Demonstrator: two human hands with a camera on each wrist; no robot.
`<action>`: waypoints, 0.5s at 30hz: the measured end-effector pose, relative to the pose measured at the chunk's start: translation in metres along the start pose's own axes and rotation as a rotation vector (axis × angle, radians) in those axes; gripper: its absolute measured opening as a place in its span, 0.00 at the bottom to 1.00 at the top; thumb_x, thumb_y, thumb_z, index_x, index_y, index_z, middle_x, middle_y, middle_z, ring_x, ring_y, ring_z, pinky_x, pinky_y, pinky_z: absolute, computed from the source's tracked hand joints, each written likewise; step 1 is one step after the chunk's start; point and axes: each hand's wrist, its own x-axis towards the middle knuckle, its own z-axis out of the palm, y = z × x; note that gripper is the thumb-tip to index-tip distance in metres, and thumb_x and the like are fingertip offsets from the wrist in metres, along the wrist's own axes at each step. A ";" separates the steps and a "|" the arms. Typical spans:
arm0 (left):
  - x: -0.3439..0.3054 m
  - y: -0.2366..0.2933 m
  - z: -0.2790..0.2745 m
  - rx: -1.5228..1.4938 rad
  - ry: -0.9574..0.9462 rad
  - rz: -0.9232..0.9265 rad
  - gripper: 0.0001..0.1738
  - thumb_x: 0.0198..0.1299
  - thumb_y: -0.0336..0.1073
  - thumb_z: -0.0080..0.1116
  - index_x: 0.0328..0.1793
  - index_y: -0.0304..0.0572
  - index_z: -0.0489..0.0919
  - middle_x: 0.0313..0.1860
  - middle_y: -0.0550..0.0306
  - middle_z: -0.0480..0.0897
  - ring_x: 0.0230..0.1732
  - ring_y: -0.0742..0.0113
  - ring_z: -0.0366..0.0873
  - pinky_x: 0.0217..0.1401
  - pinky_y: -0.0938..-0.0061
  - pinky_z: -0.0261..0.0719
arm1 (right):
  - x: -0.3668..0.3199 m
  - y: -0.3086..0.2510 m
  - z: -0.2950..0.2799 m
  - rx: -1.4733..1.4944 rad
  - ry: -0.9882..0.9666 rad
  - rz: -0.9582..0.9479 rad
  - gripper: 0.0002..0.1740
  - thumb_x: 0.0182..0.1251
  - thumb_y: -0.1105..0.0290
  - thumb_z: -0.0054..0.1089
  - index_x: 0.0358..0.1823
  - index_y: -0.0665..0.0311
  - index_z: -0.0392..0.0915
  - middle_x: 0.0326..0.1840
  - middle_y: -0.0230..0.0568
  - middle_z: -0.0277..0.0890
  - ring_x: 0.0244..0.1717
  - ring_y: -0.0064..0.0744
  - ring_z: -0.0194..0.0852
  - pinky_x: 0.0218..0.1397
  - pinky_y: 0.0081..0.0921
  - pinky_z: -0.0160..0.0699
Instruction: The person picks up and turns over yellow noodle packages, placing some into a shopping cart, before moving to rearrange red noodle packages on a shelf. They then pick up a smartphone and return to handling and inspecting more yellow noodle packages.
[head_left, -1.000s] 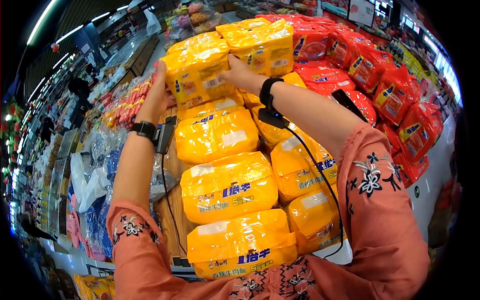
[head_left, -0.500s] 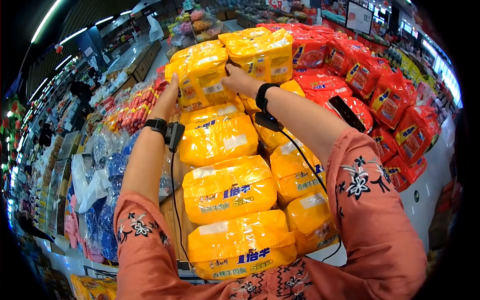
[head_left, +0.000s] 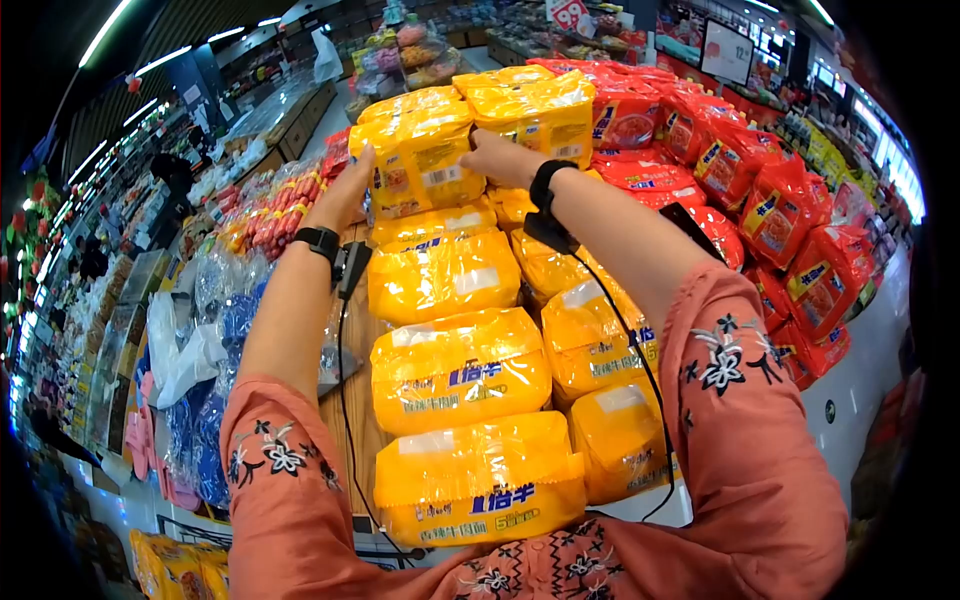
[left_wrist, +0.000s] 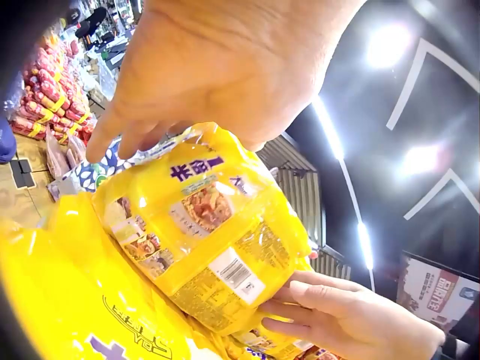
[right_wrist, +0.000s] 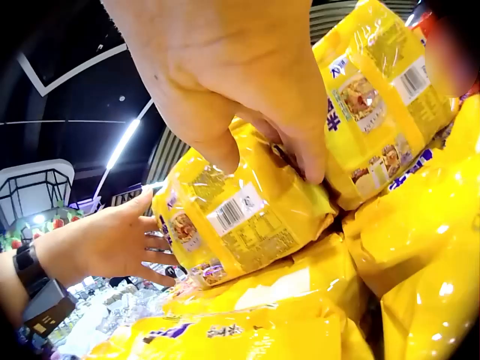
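Note:
At the far end of the stack, a yellow instant noodle multipack (head_left: 420, 178) sits on top with its barcode side facing me. My left hand (head_left: 345, 192) lies along its left end; the right wrist view shows those fingers (right_wrist: 161, 251) straight and spread against the wrapper. On the other end, my right hand (head_left: 508, 160) pinches the wrapper between thumb and fingers, some fingertips hidden in the gap beside a neighbouring yellow multipack (head_left: 545, 110). Beneath and nearer, more yellow multipacks (head_left: 460, 365) lie in two rows on a wooden surface (head_left: 340, 430).
Red noodle multipacks (head_left: 720, 150) are piled at the right, with a dark phone-like slab (head_left: 690, 230) on them. To the left lie red packaged sausages (head_left: 285, 215) and blue plastic-wrapped goods (head_left: 205, 420). Thin black cables (head_left: 345, 400) hang from both wrist cameras.
The left hand has slid nearer along the pack's left end. The right hand remains at the right end, its fingers lower in the gap. The pack has settled level with its neighbour; the head view has shifted slightly.

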 end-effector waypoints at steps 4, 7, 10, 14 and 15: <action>-0.093 0.047 -0.005 0.026 0.018 0.083 0.58 0.61 0.79 0.45 0.84 0.45 0.51 0.82 0.35 0.53 0.81 0.38 0.53 0.74 0.36 0.57 | -0.032 -0.043 -0.036 0.006 -0.038 0.099 0.25 0.68 0.58 0.58 0.57 0.70 0.75 0.50 0.42 0.80 0.52 0.35 0.80 0.47 0.28 0.77; -0.149 0.060 -0.028 0.094 0.073 0.189 0.61 0.61 0.79 0.46 0.81 0.30 0.53 0.78 0.35 0.61 0.78 0.42 0.59 0.75 0.45 0.61 | -0.076 -0.092 -0.068 0.137 -0.058 0.077 0.26 0.70 0.54 0.58 0.59 0.68 0.73 0.54 0.39 0.78 0.54 0.31 0.80 0.49 0.30 0.80; -0.226 0.057 -0.049 0.076 0.136 0.313 0.53 0.67 0.75 0.43 0.79 0.32 0.60 0.75 0.40 0.68 0.72 0.51 0.70 0.73 0.57 0.67 | -0.103 -0.117 -0.088 0.319 -0.178 -0.233 0.22 0.69 0.53 0.62 0.53 0.64 0.78 0.54 0.43 0.80 0.57 0.33 0.79 0.53 0.32 0.84; -0.348 0.036 -0.069 0.051 0.213 0.358 0.46 0.72 0.70 0.39 0.78 0.35 0.63 0.71 0.45 0.73 0.69 0.56 0.75 0.69 0.63 0.70 | -0.200 -0.208 -0.093 0.423 -0.188 -0.299 0.22 0.75 0.61 0.55 0.64 0.65 0.71 0.55 0.46 0.80 0.56 0.40 0.81 0.56 0.37 0.84; -0.380 0.026 -0.070 0.026 0.280 0.361 0.43 0.74 0.66 0.38 0.78 0.36 0.64 0.70 0.46 0.74 0.66 0.58 0.77 0.68 0.66 0.71 | -0.247 -0.247 -0.082 0.438 -0.167 -0.240 0.20 0.78 0.67 0.52 0.68 0.62 0.69 0.58 0.51 0.79 0.56 0.47 0.81 0.59 0.42 0.84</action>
